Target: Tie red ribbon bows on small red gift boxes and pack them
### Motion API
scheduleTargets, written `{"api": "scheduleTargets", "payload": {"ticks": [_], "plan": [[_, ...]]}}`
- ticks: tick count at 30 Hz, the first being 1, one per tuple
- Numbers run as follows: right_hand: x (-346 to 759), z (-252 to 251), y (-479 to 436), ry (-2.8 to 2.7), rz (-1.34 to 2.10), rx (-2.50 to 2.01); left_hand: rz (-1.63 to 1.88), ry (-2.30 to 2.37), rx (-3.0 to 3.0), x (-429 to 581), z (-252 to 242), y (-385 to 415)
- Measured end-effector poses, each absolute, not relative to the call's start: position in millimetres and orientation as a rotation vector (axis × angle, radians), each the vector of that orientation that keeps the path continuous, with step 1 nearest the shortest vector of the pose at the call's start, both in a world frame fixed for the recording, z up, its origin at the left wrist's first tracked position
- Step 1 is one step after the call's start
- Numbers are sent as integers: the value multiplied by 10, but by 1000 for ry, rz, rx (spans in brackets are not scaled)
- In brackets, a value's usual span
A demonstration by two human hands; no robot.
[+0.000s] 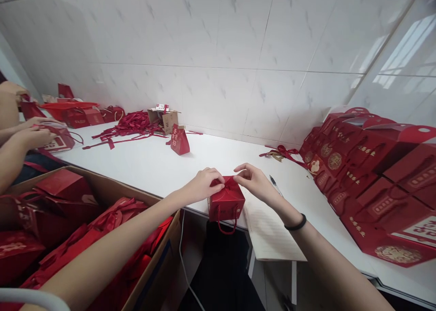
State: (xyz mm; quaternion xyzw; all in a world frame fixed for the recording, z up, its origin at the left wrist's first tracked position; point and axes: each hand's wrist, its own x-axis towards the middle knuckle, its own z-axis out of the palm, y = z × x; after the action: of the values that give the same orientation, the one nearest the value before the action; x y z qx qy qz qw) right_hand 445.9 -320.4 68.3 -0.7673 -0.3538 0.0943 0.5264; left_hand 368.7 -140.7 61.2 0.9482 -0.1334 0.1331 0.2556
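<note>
A small red gift box with a red cord handle hanging at its front stands at the near edge of the white table. A red ribbon lies gathered across its top. From the left, my left hand pinches the ribbon, its fingertips closed over the box top. My right hand is at the right side of the bow, thumb close to the ribbon and index finger raised apart from it. Whether the right thumb touches the ribbon is hard to make out. A dark band circles my right wrist.
Stacked red gift boxes line the right side. A notebook and pen lie beside my right arm. A carton of red boxes stands left. Loose ribbons and a small red box lie farther back. A co-worker's hands hold another box.
</note>
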Motion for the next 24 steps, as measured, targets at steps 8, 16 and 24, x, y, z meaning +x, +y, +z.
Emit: {"api": "scheduleTargets", "payload": {"ticks": [8, 16, 24], "plan": [[4261, 598, -3288, -879, -50, -1957, 391, -262, 2369, 3657, 505, -1405], [4154, 612, -3201, -553, 216, -1838, 222, -325, 2486, 3685, 610, -1409], [4205, 647, -3234, -421, 364, -1811, 113, -345, 2370, 3758, 626, -1386]]}}
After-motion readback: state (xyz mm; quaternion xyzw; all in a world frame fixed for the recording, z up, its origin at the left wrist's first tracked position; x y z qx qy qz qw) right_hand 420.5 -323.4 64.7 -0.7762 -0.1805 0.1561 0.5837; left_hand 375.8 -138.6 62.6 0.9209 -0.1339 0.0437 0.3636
